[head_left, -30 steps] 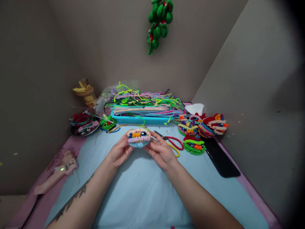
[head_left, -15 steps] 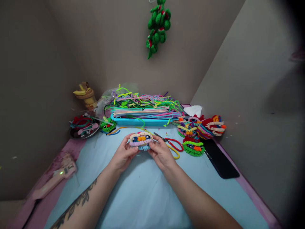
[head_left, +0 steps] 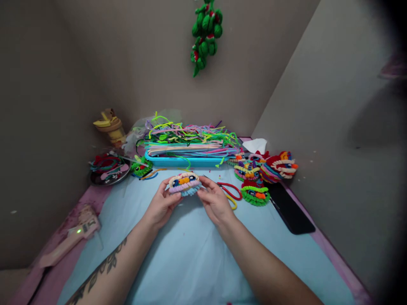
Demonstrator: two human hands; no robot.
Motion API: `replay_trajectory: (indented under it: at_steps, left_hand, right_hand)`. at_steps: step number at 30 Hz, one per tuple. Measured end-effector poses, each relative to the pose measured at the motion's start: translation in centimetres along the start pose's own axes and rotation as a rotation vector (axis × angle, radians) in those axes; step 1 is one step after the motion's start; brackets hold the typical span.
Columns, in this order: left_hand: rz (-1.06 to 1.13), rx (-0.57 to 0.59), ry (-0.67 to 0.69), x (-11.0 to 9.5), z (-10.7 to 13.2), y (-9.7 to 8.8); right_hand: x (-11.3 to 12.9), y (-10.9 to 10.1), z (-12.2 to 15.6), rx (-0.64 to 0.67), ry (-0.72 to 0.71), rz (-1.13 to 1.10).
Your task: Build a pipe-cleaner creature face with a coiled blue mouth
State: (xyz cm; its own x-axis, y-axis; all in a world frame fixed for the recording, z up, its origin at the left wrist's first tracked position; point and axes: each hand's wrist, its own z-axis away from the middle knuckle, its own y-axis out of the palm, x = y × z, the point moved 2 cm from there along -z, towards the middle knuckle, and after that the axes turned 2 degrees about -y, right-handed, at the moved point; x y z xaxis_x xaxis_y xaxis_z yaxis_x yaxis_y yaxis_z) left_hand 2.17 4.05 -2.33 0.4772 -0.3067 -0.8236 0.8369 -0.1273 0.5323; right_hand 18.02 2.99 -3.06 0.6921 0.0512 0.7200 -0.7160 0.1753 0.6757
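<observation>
Between my two hands is a small pipe-cleaner bird face (head_left: pixel 184 183), cream on top, lilac and light blue below, with dark eyes and an orange beak. It tilts slightly, its right side higher. My left hand (head_left: pixel 161 205) pinches its left edge, thumb in front and fingers behind. At the right edge, my right hand (head_left: pixel 216 202) has its thumb and fingers closed on the rim. Just behind the right hand lie scissors (head_left: pixel 232 191) with one red and one yellow handle; their blades are mostly hidden.
At the back stands a blue tray (head_left: pixel 190 162) heaped with pipe cleaners. Several finished bird faces (head_left: pixel 255 193) and a black phone (head_left: pixel 292 209) lie to the right. On the left are a metal bowl (head_left: pixel 108 180), a green face (head_left: pixel 141 166) and a pink glue gun (head_left: pixel 74 237).
The bird face has turned a little, its right side now raised. My right hand covers more of the scissors' blades. The whole view has shifted slightly.
</observation>
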Motion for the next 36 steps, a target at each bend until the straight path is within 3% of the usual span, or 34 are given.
replay_trajectory:
  at_steps: [8, 13, 17, 28, 36]
  left_hand:
    - [0.139, 0.042, -0.002, 0.4, -0.2, -0.3]
    - [0.175, 0.084, -0.022, 0.3, 0.0, 0.0]
    - [0.188, 0.076, -0.047, 0.2, 0.3, 0.1]
    - [0.17, 0.081, -0.07, 0.8, 0.4, -0.1]
    - [0.188, 0.053, -0.077, 0.6, 0.3, -0.1]
  right_hand:
    - [0.0, 0.7, 0.6, 0.09, -0.249, 0.198]
    - [0.3, 0.4, 1.2, 0.068, -0.564, 0.526]
    - [1.0, 0.1, 1.5, 0.029, -0.69, 0.766]
    - [0.9, -0.2, 1.3, 0.044, -0.743, 0.764]
    - [-0.2, -0.3, 0.8, 0.041, -0.602, 0.63]
